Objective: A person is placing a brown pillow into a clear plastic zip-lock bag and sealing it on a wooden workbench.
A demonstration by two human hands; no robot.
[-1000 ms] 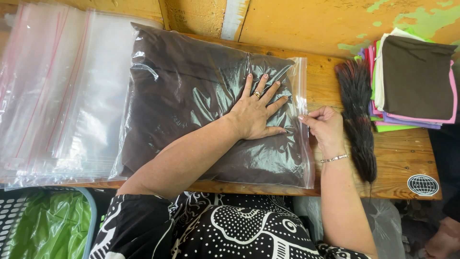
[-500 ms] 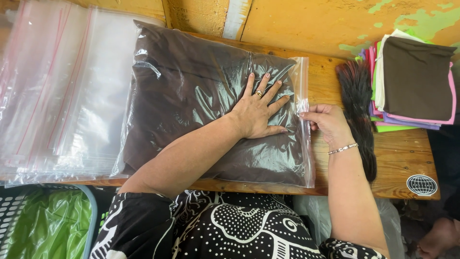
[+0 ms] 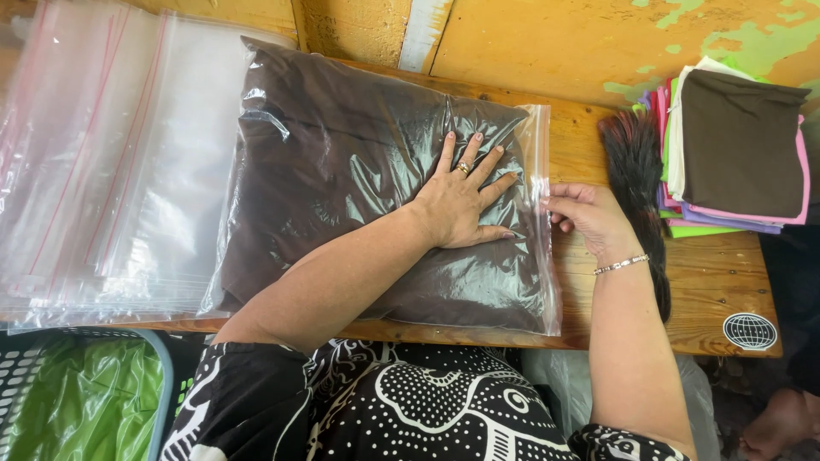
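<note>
Nearest the camera, a basket [image 3: 162, 376] lined with green plastic sits below the front edge of the wooden bench [image 3: 709, 282]. On the bench, the left hand [image 3: 461, 201] lies flat, fingers spread, on the clear zip bag [image 3: 376, 179]; this pressure holds the bag down and appears to flatten the dark brown folded fabric [image 3: 342, 145] inside. The bag lies at the middle of the bench, its closure strip toward the right. The right hand [image 3: 589, 218] is at that strip, fingertips pinching the bag's edge, apparently to work the closure. The hands are apart. Left of the bag lies a stack of empty clear bags [image 3: 102, 162]. Right of the right hand lies a dark feather brush [image 3: 636, 171]; farther right is a pile of folded coloured cloths [image 3: 735, 154]. A yellow wall [image 3: 555, 43] stands behind.
</note>
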